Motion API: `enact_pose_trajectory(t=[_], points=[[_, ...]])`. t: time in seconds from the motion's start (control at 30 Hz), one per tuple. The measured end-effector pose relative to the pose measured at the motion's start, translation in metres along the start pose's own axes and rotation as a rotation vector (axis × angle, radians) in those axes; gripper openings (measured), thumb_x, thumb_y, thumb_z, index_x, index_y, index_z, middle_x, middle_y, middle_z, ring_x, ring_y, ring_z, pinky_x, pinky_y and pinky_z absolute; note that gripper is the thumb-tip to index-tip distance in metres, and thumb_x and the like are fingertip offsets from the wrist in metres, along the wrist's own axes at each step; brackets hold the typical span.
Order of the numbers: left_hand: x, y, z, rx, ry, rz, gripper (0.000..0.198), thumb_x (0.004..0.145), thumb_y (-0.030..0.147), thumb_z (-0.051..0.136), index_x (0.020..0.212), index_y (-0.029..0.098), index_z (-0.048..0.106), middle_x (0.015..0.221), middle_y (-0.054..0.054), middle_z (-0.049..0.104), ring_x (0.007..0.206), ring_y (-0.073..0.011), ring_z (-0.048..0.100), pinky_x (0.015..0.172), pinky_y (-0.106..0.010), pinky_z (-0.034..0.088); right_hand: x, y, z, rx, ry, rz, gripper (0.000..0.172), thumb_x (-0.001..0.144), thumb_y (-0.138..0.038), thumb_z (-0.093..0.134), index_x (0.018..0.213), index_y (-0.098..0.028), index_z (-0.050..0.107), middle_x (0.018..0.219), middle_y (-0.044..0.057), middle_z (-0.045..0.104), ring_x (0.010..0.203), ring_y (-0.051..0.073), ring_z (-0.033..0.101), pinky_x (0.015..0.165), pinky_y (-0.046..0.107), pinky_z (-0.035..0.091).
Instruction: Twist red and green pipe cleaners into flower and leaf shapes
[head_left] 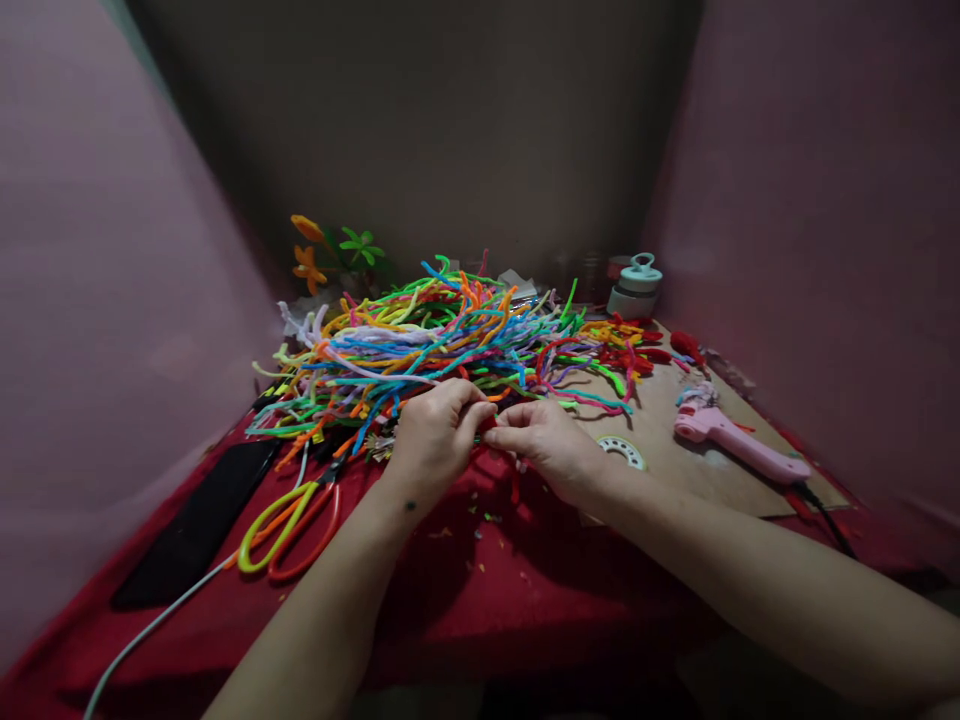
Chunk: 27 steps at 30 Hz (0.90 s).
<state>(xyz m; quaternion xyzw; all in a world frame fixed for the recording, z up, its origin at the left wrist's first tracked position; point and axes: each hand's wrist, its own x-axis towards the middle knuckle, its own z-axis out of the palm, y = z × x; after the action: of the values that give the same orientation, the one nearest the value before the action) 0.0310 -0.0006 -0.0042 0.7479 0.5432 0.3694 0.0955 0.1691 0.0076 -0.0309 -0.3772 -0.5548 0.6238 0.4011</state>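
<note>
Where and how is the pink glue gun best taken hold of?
Likely by its handle, mid-length, with the right hand coming from the near right. The slim handle slants that way and lies uncovered, while pale fluffy material shows at the head, its far left end. The dark cord leaves from the handle's near end.

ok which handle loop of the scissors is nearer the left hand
The red loop, closer to the left hand; the yellow one lies farther left.
</note>
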Motion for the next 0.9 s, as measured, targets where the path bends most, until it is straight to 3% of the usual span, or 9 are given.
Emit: enact_pose_trajectory(t=[0.1,0.17,0.3,0.37,0.47,0.73,0.9], points=[[-0.002,-0.002,0.005,0.113,0.082,0.099,0.013,0.076,0.024,0.052,0.069,0.016,0.061,0.070,-0.003,0.060,0.066,-0.0144,0.053,0.063,-0.026,0.038,0.001,0.002,-0.001,-0.070,-0.007,-0.017,0.020,0.066,-0.023,0.059,0.049,-0.016,0.049,0.043,-0.006,0.040,0.040,0.005,0.029,0.042,0.023,0.019],[-0.001,-0.003,0.004,-0.015,0.059,0.019,0.015,0.076,0.027,0.053,0.069,0.016,0.061,0.067,-0.002,0.059,0.061,-0.0129,0.052,0.059,-0.024,0.038,0.001,0.003,-0.001,-0.093,0.009,-0.011,0.023,0.067,-0.026,0.058,0.049,-0.016,0.047,0.043,-0.006,0.040,0.040,0.005,0.029,0.042,0.023,0.019],[0.003,-0.005,-0.005,-0.512,-0.218,-0.320,0.031,0.078,0.042,0.050,0.065,0.016,0.059,0.044,0.004,0.042,0.037,-0.0066,0.033,0.038,-0.021,0.023,-0.002,0.001,0.000,-0.083,0.015,0.007,0.024,0.067,-0.031,0.059,0.052,-0.016,0.048,0.046,-0.006,0.040,0.041,0.005,0.030,0.042,0.023,0.020],[0.004,-0.004,-0.008,-0.628,-0.298,-0.411,0.030,0.074,0.043,0.055,0.065,0.015,0.059,0.041,0.006,0.039,0.035,-0.0054,0.029,0.036,-0.021,0.019,-0.003,0.000,0.000,-0.081,0.019,0.015,0.024,0.067,-0.032,0.059,0.052,-0.016,0.048,0.045,-0.006,0.039,0.041,0.005,0.030,0.042,0.023,0.020],[0.004,0.000,-0.008,-0.605,-0.273,-0.436,0.024,0.068,0.037,0.064,0.062,0.014,0.060,0.042,0.005,0.042,0.036,-0.0045,0.032,0.037,-0.020,0.019,-0.003,-0.001,-0.001,-0.076,0.022,0.007,0.021,0.067,-0.028,0.058,0.052,-0.016,0.048,0.045,-0.006,0.037,0.041,0.005,0.028,0.043,0.024,0.020],[0.000,0.006,-0.002,-0.536,-0.124,-0.397,0.026,0.065,0.033,0.064,0.051,0.013,0.055,0.039,0.006,0.039,0.037,-0.0039,0.029,0.037,-0.019,0.019,-0.004,0.003,0.000,-0.069,-0.035,-0.041,0.022,0.067,-0.022,0.057,0.049,-0.016,0.045,0.043,-0.007,0.036,0.041,0.005,0.027,0.044,0.024,0.019],[0.001,0.004,-0.004,-0.528,-0.106,-0.379,0.029,0.068,0.037,0.063,0.056,0.012,0.056,0.042,0.006,0.038,0.039,-0.0036,0.029,0.038,-0.018,0.020,-0.003,0.001,-0.001,0.028,-0.030,-0.029,0.023,0.066,-0.025,0.060,0.049,-0.015,0.048,0.044,-0.005,0.042,0.043,0.006,0.033,0.046,0.023,0.024]])
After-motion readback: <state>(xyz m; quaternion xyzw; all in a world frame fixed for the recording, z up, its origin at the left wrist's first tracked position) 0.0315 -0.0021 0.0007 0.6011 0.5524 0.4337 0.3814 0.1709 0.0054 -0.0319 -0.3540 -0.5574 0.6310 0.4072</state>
